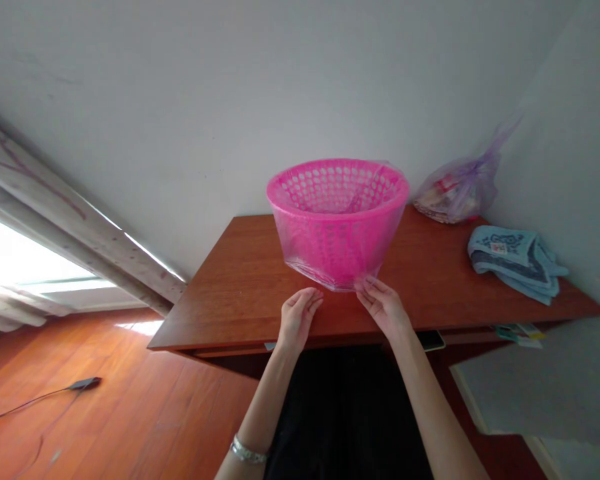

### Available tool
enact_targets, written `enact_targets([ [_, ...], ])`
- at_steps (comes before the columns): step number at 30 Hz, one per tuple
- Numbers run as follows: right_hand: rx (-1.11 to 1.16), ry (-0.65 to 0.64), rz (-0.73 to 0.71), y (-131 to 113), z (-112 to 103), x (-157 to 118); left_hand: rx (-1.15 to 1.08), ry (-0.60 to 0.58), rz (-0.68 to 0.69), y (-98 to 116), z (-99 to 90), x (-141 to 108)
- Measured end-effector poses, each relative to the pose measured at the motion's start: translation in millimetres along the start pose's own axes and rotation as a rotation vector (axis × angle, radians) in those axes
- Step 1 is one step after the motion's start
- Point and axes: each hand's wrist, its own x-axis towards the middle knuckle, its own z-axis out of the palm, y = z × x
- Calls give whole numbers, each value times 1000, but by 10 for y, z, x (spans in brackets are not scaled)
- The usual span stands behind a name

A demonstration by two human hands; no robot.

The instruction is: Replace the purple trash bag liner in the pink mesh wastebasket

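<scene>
A pink plastic basket (340,243) with rows of holes stands on the wooden table, its wide mouth upward. Clear plastic wrap (305,268) covers it, and the loose lower edge bunches along the near side. My right hand (384,307) pinches that wrap at the basket's lower right. Just below the edge, my left hand (299,317) has its thumb and fingers pressed together; whether a bit of wrap is between them I cannot tell. A silver bracelet circles my left wrist.
The brown table (220,293) stands against a white wall. At its right lie a tied purple plastic bag (455,190) with things inside and a folded blue towel (517,260). A shelf under the tabletop holds small items. Left are a curtain (70,200) and a black adapter (85,383) with a cord.
</scene>
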Motion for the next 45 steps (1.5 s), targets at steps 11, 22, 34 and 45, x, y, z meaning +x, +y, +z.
enact_targets([
  [11,-18,64,11,40,-36,-6,15,-30,35,23,229,44],
  [22,-122,73,-11,-46,-116,-2,78,-10,-21,40,-81,64],
  [34,-194,-10,-40,-89,-106,-27,47,-172,-107,45,31,31],
  [45,-382,-29,3,-83,-181,6,118,-85,-97,99,-25,68],
])
